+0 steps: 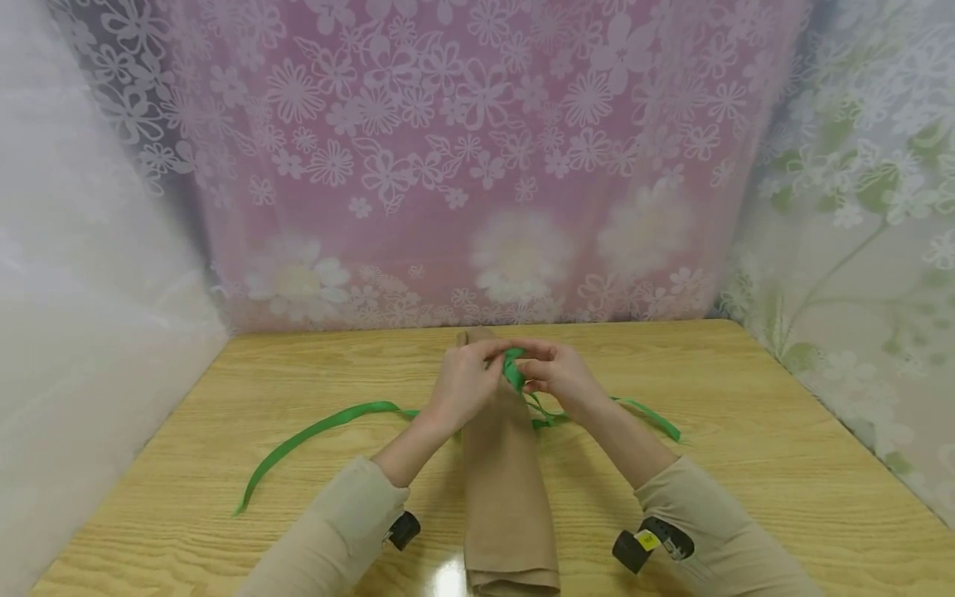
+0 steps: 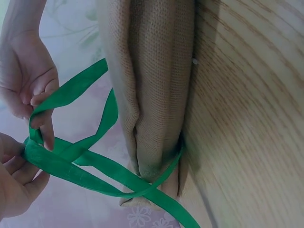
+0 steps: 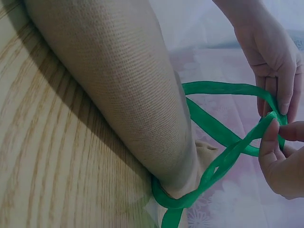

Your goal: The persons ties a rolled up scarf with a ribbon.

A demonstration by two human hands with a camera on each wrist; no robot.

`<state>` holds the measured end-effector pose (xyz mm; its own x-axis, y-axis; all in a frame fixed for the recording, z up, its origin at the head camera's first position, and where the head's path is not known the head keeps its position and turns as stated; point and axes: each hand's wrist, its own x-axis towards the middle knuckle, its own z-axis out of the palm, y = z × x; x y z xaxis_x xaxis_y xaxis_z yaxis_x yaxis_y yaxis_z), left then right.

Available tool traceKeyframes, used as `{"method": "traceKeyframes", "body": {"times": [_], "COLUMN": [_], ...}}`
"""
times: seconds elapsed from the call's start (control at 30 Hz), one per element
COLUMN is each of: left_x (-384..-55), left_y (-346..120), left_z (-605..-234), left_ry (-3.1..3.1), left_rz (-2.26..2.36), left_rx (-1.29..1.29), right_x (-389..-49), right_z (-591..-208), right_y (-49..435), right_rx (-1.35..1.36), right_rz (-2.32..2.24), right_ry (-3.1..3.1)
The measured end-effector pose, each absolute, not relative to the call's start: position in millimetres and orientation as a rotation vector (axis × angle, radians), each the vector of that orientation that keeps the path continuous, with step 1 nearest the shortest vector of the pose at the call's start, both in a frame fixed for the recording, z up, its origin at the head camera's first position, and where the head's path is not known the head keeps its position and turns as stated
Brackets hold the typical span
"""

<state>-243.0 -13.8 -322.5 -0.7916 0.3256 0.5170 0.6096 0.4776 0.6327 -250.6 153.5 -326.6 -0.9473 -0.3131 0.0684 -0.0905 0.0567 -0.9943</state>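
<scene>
Green ribbon (image 1: pixel 346 414) – in the head view it trails over the tabletop (image 1: pixel 298 365) on both sides of the folded brown cloth (image 1: pixel 503 481) and rises to the left hand (image 1: pixel 464 381) and right hand (image 1: pixel 563 377), each grip pinching it. In the left wrist view, its strands rise clear of the cloth; smoothing any twists would likely help. In the right wrist view, strands cross between cloth and hands – drawing evenly should tighten neatly without crushing the folds

Bright in head view, with a shiny spot (image 1: pixel 449 576) toward the near edge of the desk (image 1: pixel 160 497); dimmer in wrist views.
</scene>
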Motion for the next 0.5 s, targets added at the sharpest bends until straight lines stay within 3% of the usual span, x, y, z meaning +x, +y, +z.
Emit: {"method": "traceKeyframes", "body": {"times": [0.5], "left_x": [-246.2], "left_y": [-17.3], "left_z": [-326.1], "left_ry": [-2.348], "left_rz": [-1.009], "left_rx": [-0.852], "right_x": [-255.8], "right_z": [-328.5], "right_y": [159.2], "right_rx": [-0.371], "right_rz": [-1.834], "right_ry": [2.505]}}
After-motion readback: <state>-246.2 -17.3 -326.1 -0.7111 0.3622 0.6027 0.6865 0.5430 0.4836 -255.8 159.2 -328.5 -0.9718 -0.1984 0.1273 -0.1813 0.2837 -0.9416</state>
